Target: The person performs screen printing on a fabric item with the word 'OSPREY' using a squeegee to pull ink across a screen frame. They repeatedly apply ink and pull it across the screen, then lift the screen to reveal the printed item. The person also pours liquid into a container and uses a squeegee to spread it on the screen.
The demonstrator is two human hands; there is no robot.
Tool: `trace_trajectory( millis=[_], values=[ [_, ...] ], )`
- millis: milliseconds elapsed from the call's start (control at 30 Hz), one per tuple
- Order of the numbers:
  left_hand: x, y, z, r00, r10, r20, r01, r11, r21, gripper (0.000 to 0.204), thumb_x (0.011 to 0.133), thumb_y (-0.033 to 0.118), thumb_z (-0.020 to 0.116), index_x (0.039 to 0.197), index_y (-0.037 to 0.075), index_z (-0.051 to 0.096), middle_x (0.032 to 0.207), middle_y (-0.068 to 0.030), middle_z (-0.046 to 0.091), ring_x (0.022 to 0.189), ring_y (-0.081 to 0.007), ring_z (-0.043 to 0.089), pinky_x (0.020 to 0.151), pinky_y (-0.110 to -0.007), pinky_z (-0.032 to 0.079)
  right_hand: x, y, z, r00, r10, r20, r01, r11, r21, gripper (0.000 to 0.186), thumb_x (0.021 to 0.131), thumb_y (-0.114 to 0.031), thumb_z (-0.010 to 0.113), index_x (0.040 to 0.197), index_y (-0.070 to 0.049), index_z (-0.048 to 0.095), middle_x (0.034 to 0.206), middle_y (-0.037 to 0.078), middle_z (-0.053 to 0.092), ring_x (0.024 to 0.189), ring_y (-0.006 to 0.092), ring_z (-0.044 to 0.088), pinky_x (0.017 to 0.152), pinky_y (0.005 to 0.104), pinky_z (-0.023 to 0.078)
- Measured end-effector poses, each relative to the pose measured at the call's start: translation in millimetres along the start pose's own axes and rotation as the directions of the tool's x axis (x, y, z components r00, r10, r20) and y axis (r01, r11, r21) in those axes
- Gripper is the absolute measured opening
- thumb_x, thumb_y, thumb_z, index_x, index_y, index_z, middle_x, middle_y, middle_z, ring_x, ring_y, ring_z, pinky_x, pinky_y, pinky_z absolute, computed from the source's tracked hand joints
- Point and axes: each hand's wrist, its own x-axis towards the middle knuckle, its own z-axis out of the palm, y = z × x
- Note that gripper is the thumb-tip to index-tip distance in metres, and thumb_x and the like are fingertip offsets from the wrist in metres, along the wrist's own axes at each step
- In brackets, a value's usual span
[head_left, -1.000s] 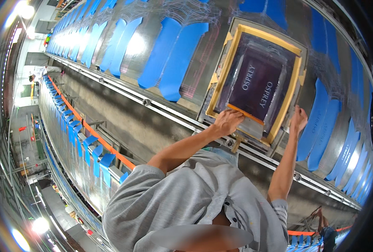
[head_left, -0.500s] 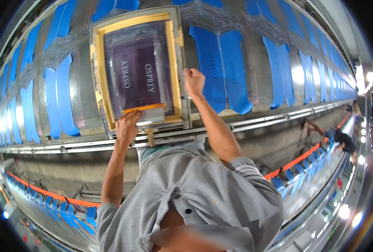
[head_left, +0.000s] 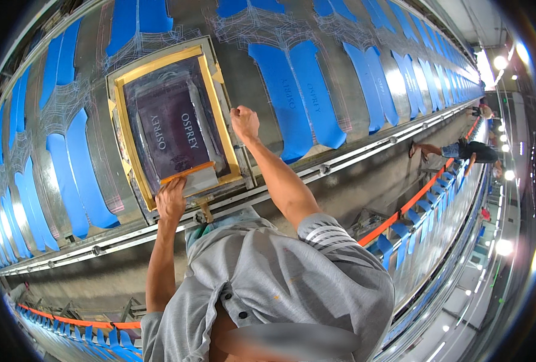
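Note:
A silk-screen printing frame (head_left: 120, 123), its rim covered in yellow tape, lies on the long table in front of me. Dark purple mesh (head_left: 170, 99) with pale lettering fills it. At the frame's near end is a squeegee (head_left: 200, 182) with an orange strip and a whitish body. My left hand (head_left: 171, 200) is closed over the left end of that squeegee. My right hand (head_left: 245, 123) is curled into a fist at the frame's right outer edge; what its fingers hold, if anything, is hidden.
Blue cut fabric pieces (head_left: 283, 99) lie in pairs along the table, some with dark print. A metal rail (head_left: 292, 176) runs along its near edge. Behind me, blue pieces hang over another table with an orange edge (head_left: 394, 224). Another person (head_left: 476, 151) stands far right in the aisle.
My view has turned, so the table now slants up to the right. Both hands, the squeegee and the frame keep about the same places relative to one another.

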Motion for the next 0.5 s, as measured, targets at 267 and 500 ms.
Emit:
trace_trajectory(
  millis=[267, 500],
  values=[
    [-37.3, 5.6, 33.1, 0.998, 0.054, 0.035, -0.056, 0.997, 0.046, 0.050, 0.075, 0.000, 0.062, 0.124, 0.006, 0.068, 0.133, -0.0107, 0.067, 0.125, -0.0260, 0.063, 0.104, -0.040, 0.050, -5.5, 10.1, -29.2, 0.999, 0.011, 0.041, -0.015, 0.994, 0.112, 0.031, 0.093, -0.032, 0.061, 0.085, -0.003, 0.071, 0.080, 0.021, 0.069, 0.076, 0.0405, 0.068, 0.068, 0.0480, 0.052],
    [134.9, -69.8, 15.5, 0.998, -0.036, -0.060, 0.042, 0.994, 0.097, 0.049, 0.073, -0.002, 0.063, 0.121, 0.008, 0.068, 0.126, -0.0093, 0.068, 0.106, -0.0291, 0.070, 0.090, -0.041, 0.058, -8.6, 7.4, -18.8, 0.995, -0.100, 0.012, 0.101, 0.994, -0.042, 0.034, 0.096, -0.032, 0.062, 0.081, -0.002, 0.068, 0.078, 0.023, 0.067, 0.079, 0.0466, 0.065, 0.069, 0.0518, 0.050]
  ],
)
